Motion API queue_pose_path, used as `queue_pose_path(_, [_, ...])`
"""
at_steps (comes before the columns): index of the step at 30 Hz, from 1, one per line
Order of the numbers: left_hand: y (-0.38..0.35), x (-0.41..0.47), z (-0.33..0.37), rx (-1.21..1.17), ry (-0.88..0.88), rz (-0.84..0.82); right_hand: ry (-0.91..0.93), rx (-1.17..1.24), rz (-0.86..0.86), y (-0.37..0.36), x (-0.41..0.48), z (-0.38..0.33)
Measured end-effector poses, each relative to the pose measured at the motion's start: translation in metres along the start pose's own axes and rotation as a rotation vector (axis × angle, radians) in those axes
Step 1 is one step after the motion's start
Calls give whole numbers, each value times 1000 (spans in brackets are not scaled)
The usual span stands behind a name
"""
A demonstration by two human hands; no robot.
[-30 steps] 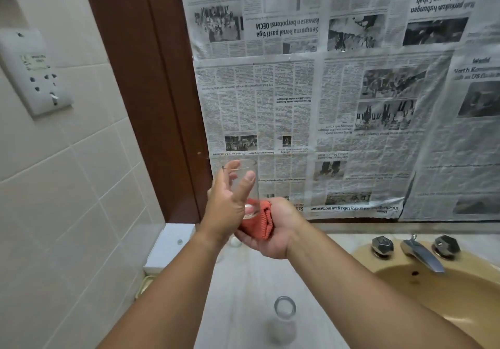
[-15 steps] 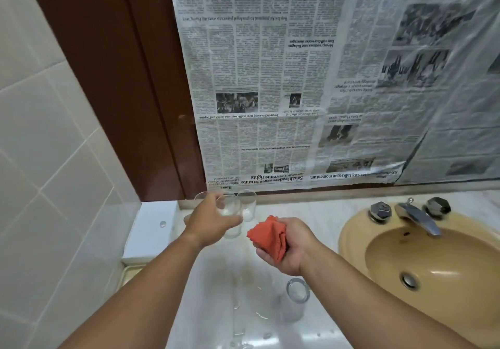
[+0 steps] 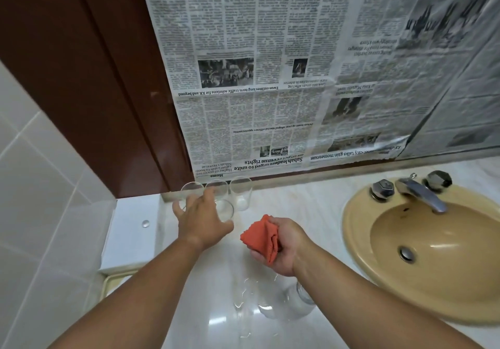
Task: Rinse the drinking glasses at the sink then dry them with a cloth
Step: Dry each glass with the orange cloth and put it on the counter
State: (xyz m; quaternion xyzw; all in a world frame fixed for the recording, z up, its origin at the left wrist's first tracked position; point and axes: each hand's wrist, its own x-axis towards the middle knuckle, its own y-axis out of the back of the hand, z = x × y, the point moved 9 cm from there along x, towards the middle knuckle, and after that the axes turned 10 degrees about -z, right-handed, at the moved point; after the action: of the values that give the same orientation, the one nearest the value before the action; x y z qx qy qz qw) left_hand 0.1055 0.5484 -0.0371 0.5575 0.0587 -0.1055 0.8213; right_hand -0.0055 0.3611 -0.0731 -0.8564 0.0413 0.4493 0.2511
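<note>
Three clear drinking glasses (image 3: 240, 193) stand in a row at the back of the marble counter (image 3: 292, 205), against the wall. A fourth glass (image 3: 225, 210) stands just in front of them. My left hand (image 3: 200, 220) is over it with fingers spread, thumb and forefinger on either side of the glass. My right hand (image 3: 288, 244) grips a bunched orange cloth (image 3: 261, 240) above the counter's middle. One more glass (image 3: 300, 298) stands near the front edge, partly hidden by my right forearm.
A beige sink (image 3: 359, 240) with a chrome faucet (image 3: 422, 194) and two knobs lies to the right. Water droplets (image 3: 249, 292) lie on the counter in front. A white box (image 3: 130, 229) sits at the left by the tiled wall. Newspaper (image 3: 270, 78) covers the wall behind.
My left hand carried the glass down and away from the cloth to the counter beside the back row, and its fingers have spread. The view has tilted downward.
</note>
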Motion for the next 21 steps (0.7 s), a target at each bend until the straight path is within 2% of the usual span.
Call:
queue_pose_path(10, [-6,9,-3,51,11,33,18,16,13,0,12,-2])
queue_pose_path(16, [3,-6,11,116,26,53,89,-1,26,8,-5,-19])
queue_pose_path(19, [12,-26,43,110,-84,194,167,-34,32,19,-22,-32])
queue_pose_path(21, [0,-40,69,20,-226,120,223,-62,39,28,-34,-40])
